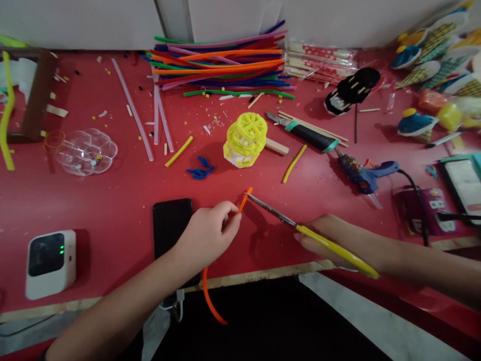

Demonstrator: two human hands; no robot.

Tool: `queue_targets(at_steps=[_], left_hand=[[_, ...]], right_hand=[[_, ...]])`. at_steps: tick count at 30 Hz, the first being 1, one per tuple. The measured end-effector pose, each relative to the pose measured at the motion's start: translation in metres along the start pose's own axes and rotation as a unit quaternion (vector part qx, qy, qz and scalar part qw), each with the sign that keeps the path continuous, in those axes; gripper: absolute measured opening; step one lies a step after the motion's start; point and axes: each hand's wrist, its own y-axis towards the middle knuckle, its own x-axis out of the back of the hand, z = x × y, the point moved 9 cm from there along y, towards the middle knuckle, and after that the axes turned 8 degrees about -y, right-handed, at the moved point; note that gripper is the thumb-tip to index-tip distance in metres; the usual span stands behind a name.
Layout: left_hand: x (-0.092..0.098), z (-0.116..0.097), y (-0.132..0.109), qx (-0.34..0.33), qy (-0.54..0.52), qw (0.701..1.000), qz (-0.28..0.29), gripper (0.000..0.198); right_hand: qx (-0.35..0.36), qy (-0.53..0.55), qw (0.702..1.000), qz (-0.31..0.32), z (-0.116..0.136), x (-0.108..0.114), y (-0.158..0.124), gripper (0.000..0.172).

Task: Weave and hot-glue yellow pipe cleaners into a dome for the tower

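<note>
Pinched in my left hand (pixel 210 233) is an orange pipe cleaner (pixel 213 303); a short end sticks up past the fingertips and the long tail hangs below the table edge. My right hand (pixel 323 235) is closed around yellow-handled scissors (pixel 330 245). Their blade tips meet the orange pipe cleaner just short of its upper end. Beyond the hands stands a small yellow and white craft model (pixel 246 138) with a wheel-like top. A little pile of cut blue pieces (pixel 201 169) lies to its left. Yellow pipe cleaner pieces (pixel 179 151) rest on either side.
A black phone (pixel 169 220) lies partly under my left forearm. At the back are a bundle of coloured pipe cleaners (pixel 221 62) and a black model (pixel 351 93). To the right are a utility knife (pixel 308 134) and a glue gun (pixel 363 175); a white device (pixel 50 265) stands left.
</note>
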Motion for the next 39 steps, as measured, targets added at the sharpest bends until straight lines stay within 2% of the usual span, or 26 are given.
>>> queue_targets(at_steps=[7,10,17,21,25,31,35,39], left_hand=[[0.007,-0.009,-0.001,-0.064,0.125,0.990,-0.029,0.021],[0.009,-0.009,-0.001,-0.075,0.139,0.986,-0.046,0.018],[0.016,-0.004,0.003,-0.062,0.019,0.995,-0.072,0.015],[0.022,-0.003,0.001,-0.054,-0.042,0.993,-0.098,0.010],[0.026,-0.002,0.001,-0.047,-0.080,0.989,-0.118,0.008],[0.028,0.003,0.004,-0.020,-0.108,0.986,-0.128,0.009],[0.027,0.003,0.003,-0.023,-0.098,0.987,-0.125,0.017],[0.026,0.004,0.004,-0.022,-0.090,0.988,-0.124,0.015]], right_hand=[[0.000,0.025,0.999,-0.038,0.005,0.014,-0.001,0.037],[-0.012,0.016,0.999,-0.030,0.004,0.013,0.000,0.037],[-0.040,-0.022,0.998,0.044,0.005,-0.007,0.003,0.032],[-0.070,-0.033,0.996,0.049,0.004,-0.013,0.002,0.031],[-0.063,-0.018,0.997,0.048,0.008,-0.019,0.000,0.030],[-0.051,-0.002,0.998,0.035,0.015,-0.021,0.000,0.040],[-0.061,0.012,0.998,0.033,0.013,-0.019,0.001,0.042],[-0.062,0.023,0.997,0.034,0.012,-0.019,0.001,0.044]])
